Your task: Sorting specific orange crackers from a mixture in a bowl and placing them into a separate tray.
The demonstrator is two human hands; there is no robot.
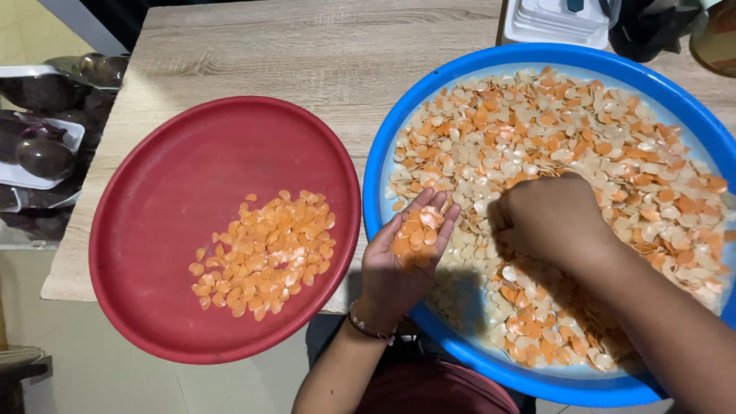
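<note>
Orange pieces in palm (415,234): small flat orange chips, a loose heap cupped in the left hand (399,257), held over the near rim of the blue tray.
Left grip: palm up, fingers half curled into a shallow cup; holds the orange heap, nothing pinched.
Right grip: right hand (553,218) knuckles up, fingers bunched down into the mixed pieces (552,138); fingertips hidden, so how far apart they stand cannot be told.
Blue tray (383,153): round, under both hands, filled with pale and orange chips mingled.
Red tray (153,199): round, left of the left grip, touching the blue tray's rim; carries a separate pile of orange chips (264,253) only.
Doing it well: keep the cupped palm level and low so no chips slide off; pick orange ones singly, leaving pale ones behind.
Surface (307,54): pale wood grain, beyond both trays.
Far left of the left grip: dark round fruits in white trays (42,146), off the surface.
</note>
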